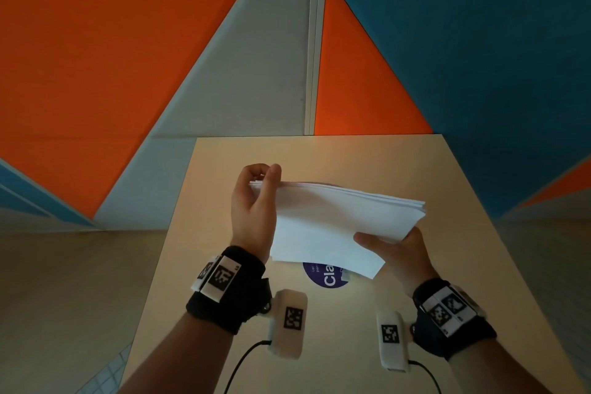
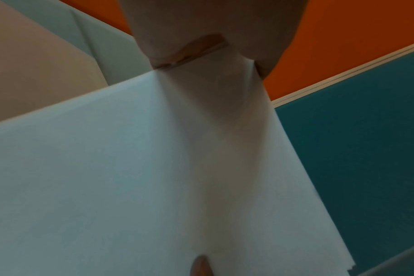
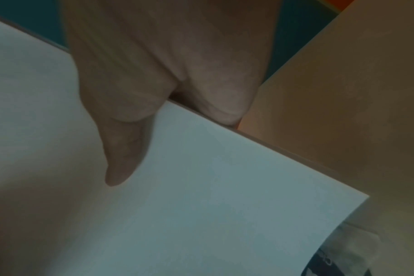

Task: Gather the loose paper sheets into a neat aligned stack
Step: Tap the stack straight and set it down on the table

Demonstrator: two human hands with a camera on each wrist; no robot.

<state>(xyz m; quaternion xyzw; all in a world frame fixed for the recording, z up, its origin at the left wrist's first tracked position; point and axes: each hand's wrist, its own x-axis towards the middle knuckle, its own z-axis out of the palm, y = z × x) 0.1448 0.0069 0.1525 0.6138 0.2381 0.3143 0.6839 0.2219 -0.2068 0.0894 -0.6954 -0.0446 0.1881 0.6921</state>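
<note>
Pinching the paper sheets [image 1: 332, 217] above the worktop [image 1: 415, 265], left hand [image 1: 254, 211] at the far corner, right hand [image 1: 396, 249] at the near edge; light, floppy, slippery, best gripped at opposite edges.

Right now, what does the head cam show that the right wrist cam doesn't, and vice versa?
Head only: both hands at once, the left hand pinching the far left corner of the paper stack, the stack lifted off the table, sheet edges slightly fanned at the right end, a round purple sticker under it, and the orange and blue wall panels.

Right wrist only: close view of the right hand's grip, thumb flat on the top sheet, a finger curled under the edge.

Both: the white stack, the right hand holding it, the tan table.
</note>
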